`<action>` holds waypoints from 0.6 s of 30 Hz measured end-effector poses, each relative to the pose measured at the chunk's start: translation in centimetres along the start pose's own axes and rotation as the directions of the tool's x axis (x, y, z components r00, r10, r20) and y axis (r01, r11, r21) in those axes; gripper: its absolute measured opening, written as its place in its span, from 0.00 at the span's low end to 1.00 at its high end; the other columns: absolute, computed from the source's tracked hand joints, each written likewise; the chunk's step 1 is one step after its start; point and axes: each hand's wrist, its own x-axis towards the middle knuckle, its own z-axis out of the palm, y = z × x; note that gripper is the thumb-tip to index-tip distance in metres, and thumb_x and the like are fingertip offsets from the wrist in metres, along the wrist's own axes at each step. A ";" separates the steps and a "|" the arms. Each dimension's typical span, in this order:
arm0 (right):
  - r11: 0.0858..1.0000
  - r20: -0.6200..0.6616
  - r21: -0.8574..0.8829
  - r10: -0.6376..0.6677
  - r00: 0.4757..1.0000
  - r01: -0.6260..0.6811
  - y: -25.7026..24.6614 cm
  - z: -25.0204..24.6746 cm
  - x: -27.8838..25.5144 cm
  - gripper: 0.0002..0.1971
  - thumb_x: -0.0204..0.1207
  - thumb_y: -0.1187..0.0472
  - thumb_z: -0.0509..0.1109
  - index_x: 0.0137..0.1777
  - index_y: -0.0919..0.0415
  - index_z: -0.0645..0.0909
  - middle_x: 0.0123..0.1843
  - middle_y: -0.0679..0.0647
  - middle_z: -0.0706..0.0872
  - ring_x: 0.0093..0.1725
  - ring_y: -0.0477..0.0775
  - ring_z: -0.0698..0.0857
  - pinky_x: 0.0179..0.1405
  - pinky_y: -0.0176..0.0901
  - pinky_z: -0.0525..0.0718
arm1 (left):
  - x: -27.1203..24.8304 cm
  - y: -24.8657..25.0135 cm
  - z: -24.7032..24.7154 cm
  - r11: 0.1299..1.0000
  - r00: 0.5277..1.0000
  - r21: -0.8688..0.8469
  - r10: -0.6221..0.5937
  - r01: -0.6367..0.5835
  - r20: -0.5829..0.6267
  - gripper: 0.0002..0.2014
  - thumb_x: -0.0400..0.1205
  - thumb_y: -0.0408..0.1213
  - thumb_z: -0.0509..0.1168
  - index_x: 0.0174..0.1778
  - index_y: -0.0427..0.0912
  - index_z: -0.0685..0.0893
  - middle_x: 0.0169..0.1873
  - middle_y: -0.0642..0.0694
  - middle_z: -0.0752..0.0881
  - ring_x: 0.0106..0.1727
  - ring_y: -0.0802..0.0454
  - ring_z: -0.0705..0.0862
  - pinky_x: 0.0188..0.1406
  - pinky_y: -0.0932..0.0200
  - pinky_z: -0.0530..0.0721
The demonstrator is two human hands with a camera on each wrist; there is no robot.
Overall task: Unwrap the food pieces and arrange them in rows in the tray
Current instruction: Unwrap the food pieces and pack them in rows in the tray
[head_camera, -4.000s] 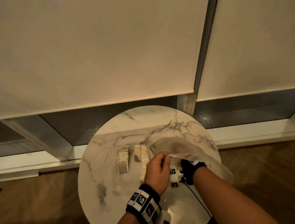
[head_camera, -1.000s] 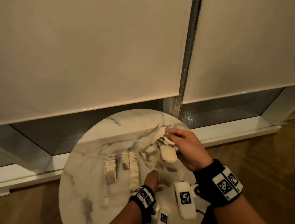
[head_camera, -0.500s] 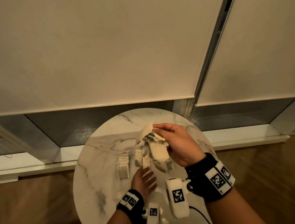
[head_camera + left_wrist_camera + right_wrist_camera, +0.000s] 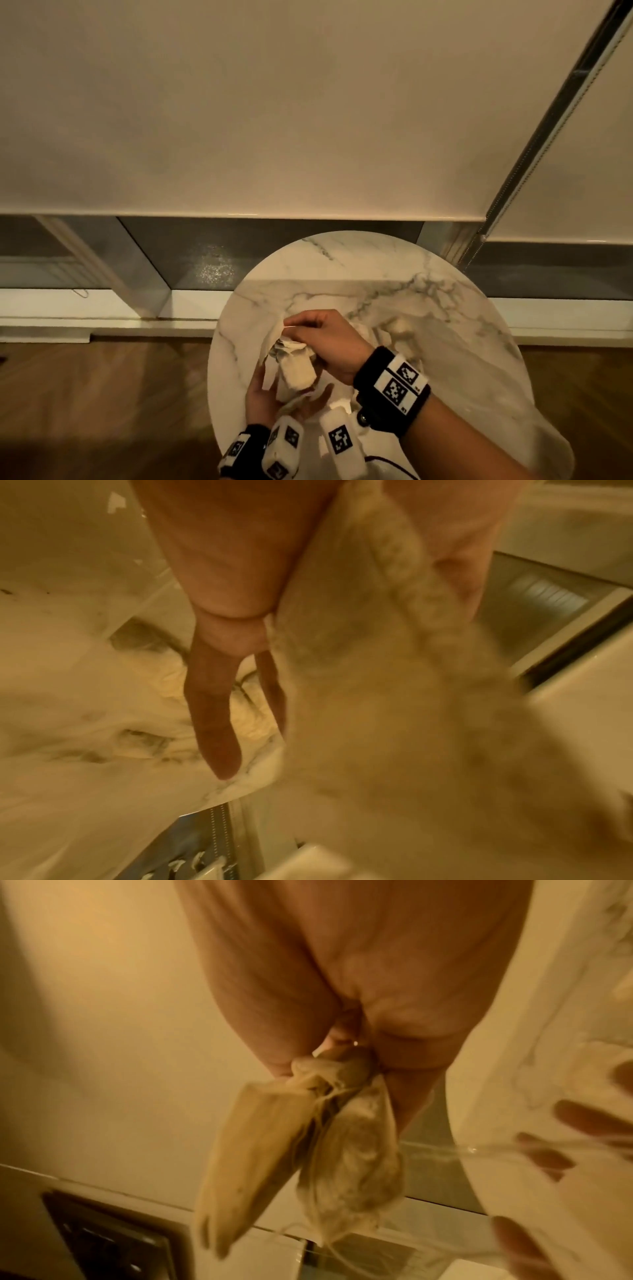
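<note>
Pinching the wrapper [image 4: 274, 337] top w/ right hand [image 4: 330, 346], lower centre of head view, so the food piece [image 4: 296, 371] hangs free; left hand [image 4: 270, 399] lies open, cupped beneath to catch it. No tray visible; only the table [image 4: 428, 308].

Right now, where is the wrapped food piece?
In the head view, the wrapped food piece hangs from the right hand above the cupped left hand, over the marble table.

Hands [image 4: 329, 346] hide arranged rows; food piece [image 4: 394, 710] blurred.
</note>
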 end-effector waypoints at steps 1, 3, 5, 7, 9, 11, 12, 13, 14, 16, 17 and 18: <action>0.999 -0.012 -0.039 0.004 1.000 -0.005 0.8 0.5 1.1 0.04 0.76 0.68 0.76 0.46 0.59 0.89 0.39 0.53 0.90 0.39 0.47 0.87 0.35 0.34 0.82 | -0.3 0.6 0.2 1.000 1.000 -0.013 0.014 -0.014 0.009 0.23 0.77 0.52 0.70 0.50 0.32 0.92 0.47 0.30 0.91 0.41 0.29 0.91 0.54 0.35 0.84; 0.992 -0.034 -0.128 -0.003 0.999 -0.002 2.4 1.3 3.2 0.05 0.76 0.67 0.76 0.44 0.56 0.89 0.37 0.50 0.89 0.37 0.45 0.86 0.32 0.31 0.80 | -0.2 1.7 -0.4 1.000 1.000 0.008 0.018 -0.019 0.006 0.26 0.80 0.56 0.61 0.46 0.35 0.94 0.50 0.31 0.90 0.46 0.29 0.90 0.62 0.36 0.79; 0.975 -0.046 -0.220 -0.008 0.999 -0.003 4.1 2.1 5.2 0.06 0.77 0.67 0.75 0.43 0.55 0.88 0.36 0.48 0.88 0.37 0.43 0.86 0.36 0.30 0.81 | 0.5 3.3 -1.1 0.999 0.999 -0.017 -0.028 0.028 -0.044 0.26 0.77 0.54 0.61 0.44 0.35 0.94 0.49 0.31 0.90 0.50 0.30 0.87 0.68 0.35 0.72; 0.943 -0.051 -0.333 -0.016 0.999 -0.002 5.9 2.6 6.9 0.05 0.76 0.65 0.75 0.43 0.53 0.88 0.38 0.47 0.88 0.41 0.45 0.86 0.42 0.33 0.84 | 0.5 4.4 -0.9 0.997 0.995 0.002 -0.079 0.079 -0.060 0.25 0.75 0.54 0.62 0.53 0.36 0.90 0.53 0.31 0.88 0.55 0.31 0.83 0.69 0.34 0.71; 0.885 -0.052 -0.465 -0.037 0.998 0.009 7.6 2.8 8.1 0.04 0.76 0.60 0.74 0.43 0.51 0.88 0.41 0.48 0.89 0.44 0.47 0.86 0.48 0.40 0.86 | 1.4 5.0 -1.2 0.995 0.991 -0.003 -0.097 0.097 -0.090 0.27 0.78 0.55 0.61 0.62 0.37 0.85 0.58 0.31 0.86 0.56 0.31 0.83 0.62 0.36 0.79; 0.830 -0.043 -0.558 -0.024 0.999 -0.004 9.3 2.9 9.2 0.05 0.78 0.58 0.71 0.41 0.49 0.87 0.41 0.48 0.90 0.42 0.48 0.86 0.44 0.41 0.85 | 2.0 5.1 -1.0 0.994 0.989 0.053 -0.093 0.099 -0.113 0.28 0.81 0.54 0.59 0.60 0.33 0.87 0.54 0.29 0.88 0.51 0.32 0.87 0.51 0.39 0.87; 0.810 -0.038 -0.586 -0.008 0.999 -0.016 10.2 3.0 9.7 0.06 0.78 0.56 0.69 0.42 0.49 0.87 0.42 0.47 0.90 0.43 0.48 0.87 0.44 0.41 0.85 | 2.1 5.0 -0.7 0.991 0.987 0.101 -0.074 0.088 -0.140 0.26 0.82 0.52 0.59 0.58 0.31 0.87 0.49 0.29 0.89 0.50 0.32 0.88 0.48 0.41 0.87; 0.796 -0.037 -0.605 0.005 0.999 -0.026 10.9 3.1 10.1 0.07 0.78 0.55 0.68 0.45 0.48 0.88 0.45 0.47 0.91 0.46 0.49 0.88 0.46 0.42 0.87 | 3.1 4.9 -1.1 0.983 0.982 0.166 -0.042 0.073 -0.185 0.24 0.84 0.51 0.58 0.57 0.32 0.87 0.45 0.30 0.90 0.49 0.33 0.86 0.47 0.42 0.85; 0.788 -0.030 -0.616 0.008 1.000 -0.025 11.5 3.2 10.4 0.08 0.79 0.55 0.66 0.50 0.49 0.88 0.49 0.49 0.92 0.50 0.51 0.89 0.50 0.45 0.87 | 3.9 4.9 -1.4 0.971 0.972 0.235 0.005 0.052 -0.237 0.21 0.85 0.49 0.59 0.57 0.34 0.86 0.41 0.31 0.91 0.49 0.34 0.85 0.46 0.44 0.83; 0.780 0.002 -0.626 0.007 1.000 -0.004 12.1 3.6 10.8 0.11 0.83 0.57 0.63 0.58 0.53 0.85 0.58 0.53 0.90 0.57 0.53 0.87 0.53 0.43 0.84 | 5.4 5.0 -2.4 0.919 0.938 0.395 0.137 0.000 -0.318 0.17 0.84 0.46 0.61 0.61 0.39 0.85 0.45 0.33 0.91 0.51 0.34 0.86 0.47 0.43 0.86; 0.779 0.024 -0.627 0.022 0.999 -0.002 11.9 3.9 10.7 0.10 0.85 0.57 0.61 0.59 0.54 0.82 0.60 0.55 0.88 0.58 0.54 0.86 0.51 0.40 0.80 | 5.9 5.2 -2.9 0.883 0.924 0.469 0.201 -0.026 -0.326 0.16 0.84 0.44 0.62 0.64 0.41 0.84 0.49 0.33 0.90 0.53 0.33 0.87 0.50 0.39 0.87; 0.781 0.048 -0.625 0.041 0.998 -0.002 11.8 4.2 10.7 0.08 0.86 0.57 0.60 0.59 0.53 0.79 0.60 0.56 0.87 0.58 0.55 0.84 0.51 0.39 0.78 | 6.2 5.3 -3.2 0.857 0.917 0.512 0.245 -0.054 -0.314 0.15 0.85 0.42 0.62 0.64 0.42 0.84 0.52 0.32 0.90 0.54 0.33 0.88 0.53 0.37 0.87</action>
